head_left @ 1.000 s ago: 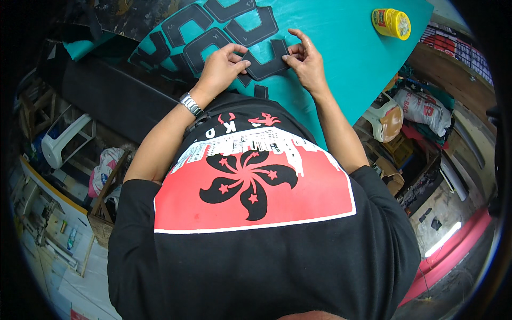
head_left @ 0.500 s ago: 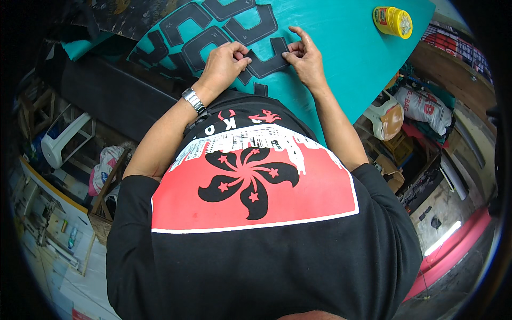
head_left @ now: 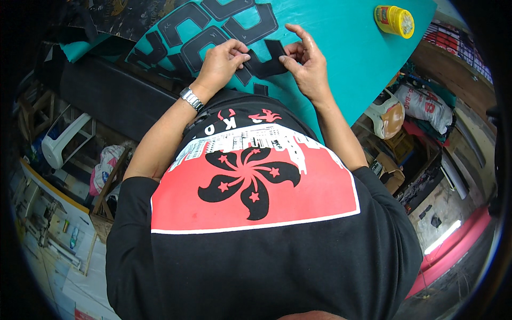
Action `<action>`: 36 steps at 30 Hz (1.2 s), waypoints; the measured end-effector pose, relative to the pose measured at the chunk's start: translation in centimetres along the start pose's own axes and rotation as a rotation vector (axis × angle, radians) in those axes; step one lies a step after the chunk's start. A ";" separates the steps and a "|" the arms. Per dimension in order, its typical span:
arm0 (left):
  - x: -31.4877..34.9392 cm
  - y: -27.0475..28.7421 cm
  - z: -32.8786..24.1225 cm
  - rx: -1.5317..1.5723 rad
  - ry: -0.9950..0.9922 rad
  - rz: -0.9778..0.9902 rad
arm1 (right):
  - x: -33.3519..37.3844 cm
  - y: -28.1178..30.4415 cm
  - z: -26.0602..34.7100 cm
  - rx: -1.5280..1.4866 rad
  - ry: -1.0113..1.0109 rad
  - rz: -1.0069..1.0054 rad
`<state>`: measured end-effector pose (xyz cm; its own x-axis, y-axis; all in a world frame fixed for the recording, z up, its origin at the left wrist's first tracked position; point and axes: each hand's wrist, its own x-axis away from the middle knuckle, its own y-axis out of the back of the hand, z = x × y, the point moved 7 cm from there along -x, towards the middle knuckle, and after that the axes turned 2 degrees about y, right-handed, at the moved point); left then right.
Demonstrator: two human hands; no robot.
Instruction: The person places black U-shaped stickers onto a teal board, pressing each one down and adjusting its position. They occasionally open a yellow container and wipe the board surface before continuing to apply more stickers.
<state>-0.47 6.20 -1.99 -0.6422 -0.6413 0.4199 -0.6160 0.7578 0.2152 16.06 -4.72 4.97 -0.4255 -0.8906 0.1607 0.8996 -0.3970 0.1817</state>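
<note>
A dark U-shaped cut piece (head_left: 269, 66) is stretched between my hands over a turquoise sheet (head_left: 330, 32). My left hand (head_left: 221, 63), with a metal watch on its wrist, pinches the piece's left end between thumb and fingertips. At the other end, my right hand (head_left: 308, 66) grips the right arm of the piece with the thumb, its index finger stretched away. Close to my left hand lies another dark U-shaped piece (head_left: 194, 50). A small dark strip (head_left: 261, 89) rests on the sheet near my shirt.
Several more dark pieces (head_left: 250, 25) with pale outlines lie across the sheet. A yellow tub (head_left: 393, 21) stands at the far right. Below the work surface are a white plastic stool (head_left: 66, 141) on the left and a white sack (head_left: 424, 106) on the right.
The dark piece has tilted, its right side lifting off the sheet; its pale outline no longer shows. My right hand has turned slightly and moved a little nearer me.
</note>
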 end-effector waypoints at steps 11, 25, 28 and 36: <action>0.1 -0.3 0.4 0.000 0.015 0.021 | -1.4 2.1 -3.2 -0.007 -0.183 -0.083; 0.9 -0.4 -2.4 -0.263 -0.286 -0.008 | -0.8 2.0 -5.4 0.046 -0.122 -0.095; 1.3 -0.3 -3.0 -0.216 -0.350 0.007 | -0.5 2.1 -5.6 0.015 -0.113 -0.098; 2.3 -0.3 -4.4 -0.209 -0.535 0.070 | 0.0 2.2 -5.5 -0.048 -0.092 -0.081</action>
<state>0.27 5.05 2.74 -0.8531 -0.5191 -0.0535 -0.4954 0.7735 0.3953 18.63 -6.78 0.07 -0.5023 -0.8318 0.2361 0.8646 -0.4790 0.1518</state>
